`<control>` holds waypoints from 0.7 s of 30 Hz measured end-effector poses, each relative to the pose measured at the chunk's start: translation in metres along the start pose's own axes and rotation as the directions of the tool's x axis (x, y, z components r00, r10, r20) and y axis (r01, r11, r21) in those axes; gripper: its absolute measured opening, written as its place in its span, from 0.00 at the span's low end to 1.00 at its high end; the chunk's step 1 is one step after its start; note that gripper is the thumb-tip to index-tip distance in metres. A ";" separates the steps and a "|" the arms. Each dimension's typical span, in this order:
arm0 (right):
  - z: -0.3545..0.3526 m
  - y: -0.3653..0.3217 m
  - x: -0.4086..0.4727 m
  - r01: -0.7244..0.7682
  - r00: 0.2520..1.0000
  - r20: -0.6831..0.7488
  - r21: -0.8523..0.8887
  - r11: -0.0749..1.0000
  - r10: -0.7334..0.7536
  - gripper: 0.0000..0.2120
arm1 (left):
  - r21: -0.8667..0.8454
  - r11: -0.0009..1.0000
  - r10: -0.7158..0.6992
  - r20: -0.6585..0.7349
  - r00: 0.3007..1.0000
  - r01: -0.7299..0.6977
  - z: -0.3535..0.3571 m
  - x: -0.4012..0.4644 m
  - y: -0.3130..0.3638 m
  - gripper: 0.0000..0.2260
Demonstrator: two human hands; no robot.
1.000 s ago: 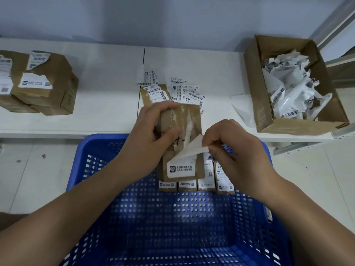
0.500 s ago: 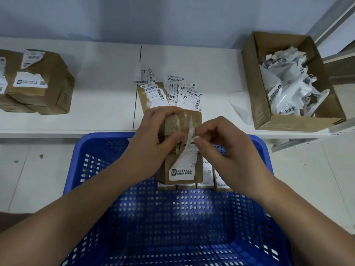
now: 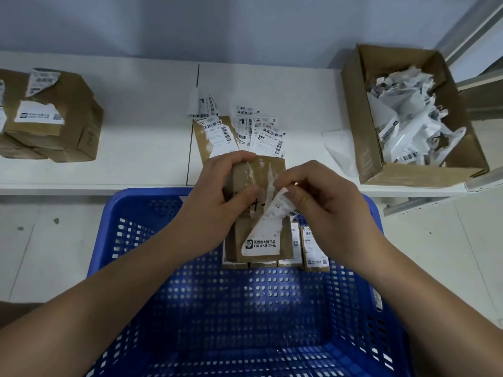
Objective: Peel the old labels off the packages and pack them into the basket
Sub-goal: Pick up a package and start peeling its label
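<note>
My left hand grips a small brown cardboard package from its left side, held over the far rim of the blue basket. A white label on the package's front is partly lifted. My right hand pinches the label's curled top corner between thumb and fingers. The lower part of the label still sticks to the package. Several brown packages stand in a row inside the basket against its far wall, partly hidden behind the held one.
A white shelf runs behind the basket. On it lie loose barcode labels on a flat package, brown boxes with torn labels at the left, and an open carton of crumpled label scraps at the right.
My right hand let the label flap fall back, moved in toward the package top, then pinched the label's corner again and lifted it off the cardboard. The left hand kept holding the package.
</note>
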State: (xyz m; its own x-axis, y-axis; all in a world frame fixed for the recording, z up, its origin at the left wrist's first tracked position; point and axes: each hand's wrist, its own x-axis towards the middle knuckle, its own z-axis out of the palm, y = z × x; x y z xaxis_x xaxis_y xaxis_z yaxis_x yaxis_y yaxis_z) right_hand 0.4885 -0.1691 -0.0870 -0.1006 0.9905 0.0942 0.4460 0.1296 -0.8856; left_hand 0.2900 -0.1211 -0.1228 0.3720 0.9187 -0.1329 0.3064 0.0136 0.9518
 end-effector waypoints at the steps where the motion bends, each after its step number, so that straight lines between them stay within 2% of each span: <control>1: 0.002 0.000 0.001 -0.030 0.999 0.014 0.028 0.999 0.030 0.13 | -0.006 1.000 0.011 0.012 1.000 -0.011 0.001 0.000 0.000 0.19; 3: 0.005 0.001 0.002 -0.127 0.991 0.058 0.109 0.986 0.121 0.10 | -0.011 1.000 0.025 0.028 0.999 -0.025 0.004 -0.001 0.001 0.19; 5: 0.007 0.003 0.002 -0.178 0.983 0.074 0.114 0.977 0.170 0.11 | -0.008 0.999 0.032 0.018 0.999 -0.031 0.005 -0.001 0.000 0.19; 8: 0.007 0.004 0.003 -0.192 0.980 0.051 0.014 0.981 0.191 0.13 | 0.013 0.999 0.038 -0.018 0.999 -0.038 0.004 -0.001 -0.001 0.19; 14: 0.008 -0.001 0.003 -0.231 0.973 0.053 0.153 0.961 0.225 0.13 | 0.040 0.997 0.069 -0.052 0.996 -0.067 0.005 -0.001 -0.003 0.19; 17: 0.008 -0.001 0.001 -0.202 0.979 0.031 0.135 0.970 0.200 0.12 | 0.028 0.998 0.066 -0.074 0.995 -0.064 0.004 0.000 -0.004 0.20; 21: 0.010 0.006 -0.002 -0.056 0.998 0.025 -0.009 0.998 0.056 0.10 | 0.028 0.995 0.094 -0.034 0.995 -0.093 0.008 -0.003 -0.001 0.20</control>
State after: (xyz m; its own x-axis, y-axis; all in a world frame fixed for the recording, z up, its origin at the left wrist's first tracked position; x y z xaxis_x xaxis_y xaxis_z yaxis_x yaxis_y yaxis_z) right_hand 0.4827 -0.1704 -0.0972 -0.0979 0.9947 0.0329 0.4592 0.0744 -0.8852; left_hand 0.2952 -0.1269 -0.1257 0.3695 0.9286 -0.0333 0.2950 -0.0832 0.9519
